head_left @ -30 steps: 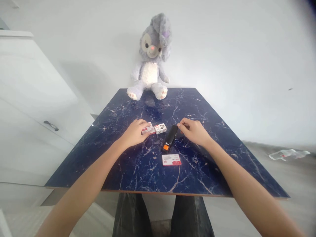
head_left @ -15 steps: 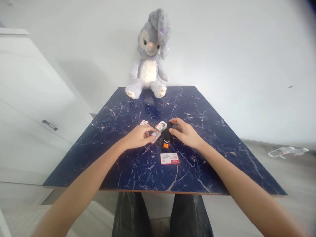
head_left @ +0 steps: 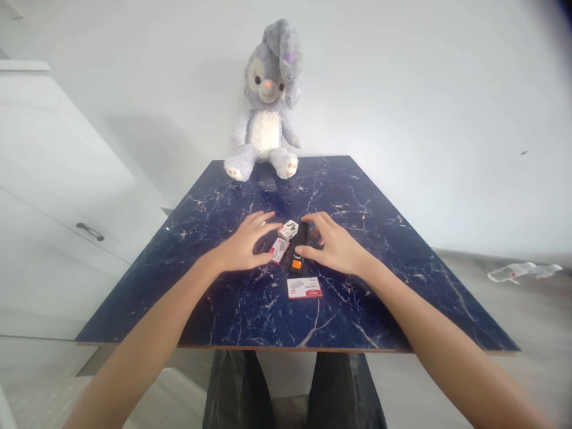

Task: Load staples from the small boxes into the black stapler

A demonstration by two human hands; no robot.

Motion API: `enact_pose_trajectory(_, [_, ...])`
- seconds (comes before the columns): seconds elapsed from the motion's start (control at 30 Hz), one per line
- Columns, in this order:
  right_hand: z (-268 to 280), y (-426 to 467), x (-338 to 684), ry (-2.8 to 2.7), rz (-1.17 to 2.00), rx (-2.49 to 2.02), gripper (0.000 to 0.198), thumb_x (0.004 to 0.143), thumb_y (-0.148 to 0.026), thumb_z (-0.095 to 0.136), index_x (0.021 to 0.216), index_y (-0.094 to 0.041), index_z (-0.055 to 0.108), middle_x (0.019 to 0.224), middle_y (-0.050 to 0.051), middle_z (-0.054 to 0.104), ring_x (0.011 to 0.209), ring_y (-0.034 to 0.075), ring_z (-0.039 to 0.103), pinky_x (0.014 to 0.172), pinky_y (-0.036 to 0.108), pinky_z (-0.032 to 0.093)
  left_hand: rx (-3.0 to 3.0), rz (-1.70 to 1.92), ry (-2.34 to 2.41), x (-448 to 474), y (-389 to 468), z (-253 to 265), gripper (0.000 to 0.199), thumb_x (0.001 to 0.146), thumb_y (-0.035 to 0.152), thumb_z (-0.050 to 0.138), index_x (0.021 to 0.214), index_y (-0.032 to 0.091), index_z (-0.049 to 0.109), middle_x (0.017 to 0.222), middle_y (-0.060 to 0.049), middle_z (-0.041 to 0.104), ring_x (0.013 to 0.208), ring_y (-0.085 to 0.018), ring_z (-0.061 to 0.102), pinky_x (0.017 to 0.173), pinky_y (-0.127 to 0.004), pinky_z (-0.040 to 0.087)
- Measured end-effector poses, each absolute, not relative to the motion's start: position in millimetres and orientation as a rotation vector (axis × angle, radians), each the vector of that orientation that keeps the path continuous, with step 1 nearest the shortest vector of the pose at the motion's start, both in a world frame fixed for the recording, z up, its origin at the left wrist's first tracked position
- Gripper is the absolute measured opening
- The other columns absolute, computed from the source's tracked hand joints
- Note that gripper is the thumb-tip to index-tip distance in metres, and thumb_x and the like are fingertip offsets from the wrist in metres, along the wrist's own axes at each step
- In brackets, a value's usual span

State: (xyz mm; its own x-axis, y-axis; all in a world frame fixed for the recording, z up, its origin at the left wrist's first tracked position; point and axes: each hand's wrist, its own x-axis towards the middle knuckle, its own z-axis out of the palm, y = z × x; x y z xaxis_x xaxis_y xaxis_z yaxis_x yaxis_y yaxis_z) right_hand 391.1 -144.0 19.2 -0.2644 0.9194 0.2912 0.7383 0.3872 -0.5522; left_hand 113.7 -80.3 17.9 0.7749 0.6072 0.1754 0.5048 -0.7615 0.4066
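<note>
My left hand is open over the table, its fingers spread. Its thumb tip is at the edge of a small red-and-white staple box, and its fingertips are close to a white box with a dark picture on top. A long black object with an orange patch, like a stapler, lies just right of these boxes. My right hand is open around its right side, thumb and forefinger apart; whether they touch it I cannot tell. Nearer me, another flat staple box lies alone.
The blue marbled table carries a grey plush rabbit sitting at its far edge against the wall. A white cabinet with a dark handle stands at left. A clear plastic item lies on the floor at right.
My left hand has opened wider and drawn off the staple box, and now hides most of the box farther left. My right thumb and forefinger have spread apart beside the black object.
</note>
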Motion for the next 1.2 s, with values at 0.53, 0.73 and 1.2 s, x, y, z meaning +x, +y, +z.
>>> enact_pose_trajectory(0.53, [11,-130,408,-2.039,0.672,-1.486,0.08,0.079,-0.047,0.071,0.148,-0.026,0.039,0.129,0.012,0.053,0.092,0.022,0.064,0.085,0.039,0.055,2.409,0.148,0.848,103,-66,27,0.066,0.075,0.033,0.076,0.139,0.03,0.056,0.141,-0.008,0.057,0.113,-0.027,0.063,0.097,-0.041,0.05])
enact_pose_trajectory(0.73, [17,-133,411,-2.196,0.592,-1.492,0.076,0.088,-0.06,0.058,0.153,-0.031,0.03,0.155,0.013,0.032,0.107,0.026,0.065,0.093,0.04,0.053,2.425,0.391,0.792,119,-75,26,0.062,0.077,0.038,0.078,0.135,0.028,0.059,0.145,-0.008,0.055,0.122,-0.028,0.059,0.102,-0.042,0.047])
enact_pose_trajectory(1.2, [0,-238,321,-1.946,0.048,-2.079,0.049,0.084,-0.066,0.059,0.105,-0.021,0.056,0.092,0.014,0.06,0.083,0.031,0.064,0.062,0.036,0.048,2.441,0.422,0.723,142,-91,5,0.05,0.073,0.036,0.081,0.119,0.027,0.063,0.137,-0.009,0.052,0.122,-0.029,0.056,0.105,-0.045,0.045])
